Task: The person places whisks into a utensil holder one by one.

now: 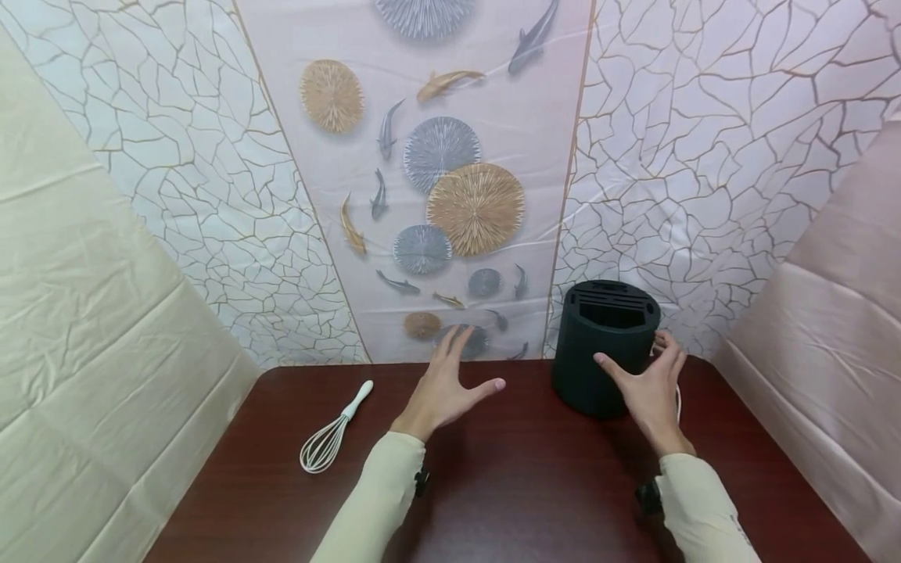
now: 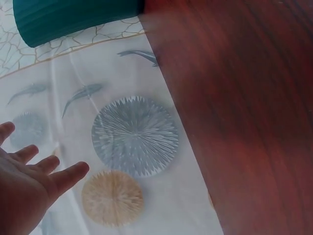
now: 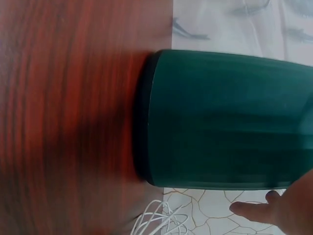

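A dark green knife block (image 1: 598,367) with a slotted black top and a wide opening stands upright at the table's back right. My right hand (image 1: 651,391) is at its right side, thumb in front of the wall and fingers spread toward the far side. In the right wrist view, the fingers (image 3: 254,210) lie beside the green wall (image 3: 220,122), a strip of backdrop showing between. My left hand (image 1: 439,395) hovers over the middle of the table, holding nothing, fingers and thumb spread. Left of it lies a white whisk (image 1: 334,434), handle pointing to the back.
Looped white wires (image 3: 164,218) lie beside the knife block, mostly hidden from the head view. The dark red-brown table (image 1: 521,485) meets a patterned cloth backdrop (image 1: 450,195) at the back. Plain cloth walls (image 1: 831,352) rise on both sides.
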`<state>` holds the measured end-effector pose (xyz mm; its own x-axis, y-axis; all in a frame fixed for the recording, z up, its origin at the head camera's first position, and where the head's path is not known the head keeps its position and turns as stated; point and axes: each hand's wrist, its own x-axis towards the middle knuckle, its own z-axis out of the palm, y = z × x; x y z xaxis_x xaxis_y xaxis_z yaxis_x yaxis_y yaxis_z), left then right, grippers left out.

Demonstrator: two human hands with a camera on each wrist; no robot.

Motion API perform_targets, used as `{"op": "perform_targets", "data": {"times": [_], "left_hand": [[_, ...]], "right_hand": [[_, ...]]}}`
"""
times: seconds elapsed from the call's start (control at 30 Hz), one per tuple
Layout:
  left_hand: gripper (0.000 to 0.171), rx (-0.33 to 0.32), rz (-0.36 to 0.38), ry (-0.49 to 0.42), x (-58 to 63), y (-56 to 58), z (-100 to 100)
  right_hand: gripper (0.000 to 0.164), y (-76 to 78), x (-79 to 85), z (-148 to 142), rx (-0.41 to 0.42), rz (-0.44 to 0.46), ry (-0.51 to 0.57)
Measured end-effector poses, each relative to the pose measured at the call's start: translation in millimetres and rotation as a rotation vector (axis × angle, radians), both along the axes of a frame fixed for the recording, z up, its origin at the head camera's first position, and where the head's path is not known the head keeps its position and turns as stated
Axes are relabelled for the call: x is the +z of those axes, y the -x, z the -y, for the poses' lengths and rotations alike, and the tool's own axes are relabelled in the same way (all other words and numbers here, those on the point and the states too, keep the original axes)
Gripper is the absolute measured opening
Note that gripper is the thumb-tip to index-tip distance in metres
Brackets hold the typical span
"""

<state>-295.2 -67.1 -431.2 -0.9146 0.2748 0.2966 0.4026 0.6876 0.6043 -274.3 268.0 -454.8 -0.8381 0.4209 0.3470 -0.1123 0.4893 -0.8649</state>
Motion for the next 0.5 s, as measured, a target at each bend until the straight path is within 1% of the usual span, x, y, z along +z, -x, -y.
{"op": "perform_targets", "data": {"times": [0.1, 0.2, 0.37, 0.5], "left_hand": [[0.102, -0.021, 0.015, 0.017, 2.5, 4.9, -5], [0.102, -0.042, 0.029, 0.017, 3.3, 9.2, -11], [0.101, -0.082, 0.058, 0.032, -0.6, 14.7, -22], [0.101, -0.098, 0.057, 0.068, -2.8, 19.1, -27]], "right_hand": [[0.113, 6.3, -0.5, -6, 0.039, 0.007, 0.020], [0.118, 11.4, -2.5, -12, 0.084, -0.006, 0.031], [0.124, 18.2, -7.8, -22, 0.157, -0.031, 0.025], [0.128, 26.2, -10.0, -25, 0.200, -0.037, 0.031]]}}
